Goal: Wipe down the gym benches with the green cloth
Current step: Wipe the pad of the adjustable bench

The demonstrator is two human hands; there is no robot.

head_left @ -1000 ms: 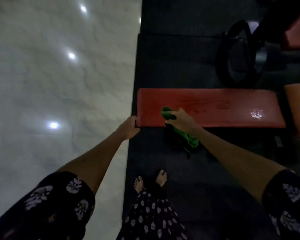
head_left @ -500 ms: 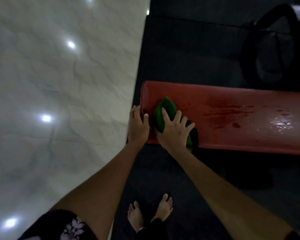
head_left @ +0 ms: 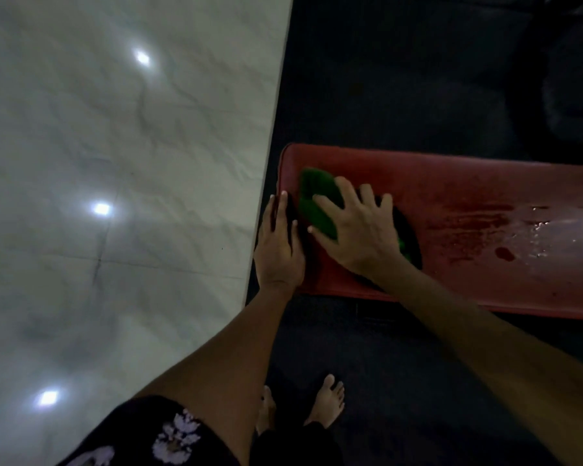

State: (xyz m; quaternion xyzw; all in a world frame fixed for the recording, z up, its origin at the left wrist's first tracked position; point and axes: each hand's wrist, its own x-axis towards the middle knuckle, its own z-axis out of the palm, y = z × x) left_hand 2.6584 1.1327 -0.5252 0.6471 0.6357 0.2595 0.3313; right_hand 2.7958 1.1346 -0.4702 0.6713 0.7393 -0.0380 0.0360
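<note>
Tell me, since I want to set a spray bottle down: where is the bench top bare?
The red bench is bare right of the right hand, though wet. The left end is crowded: green cloth, left hand.

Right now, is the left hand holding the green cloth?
No, the cloth lies under the right hand on the bench, while the left hand rests at the bench's end.
</note>
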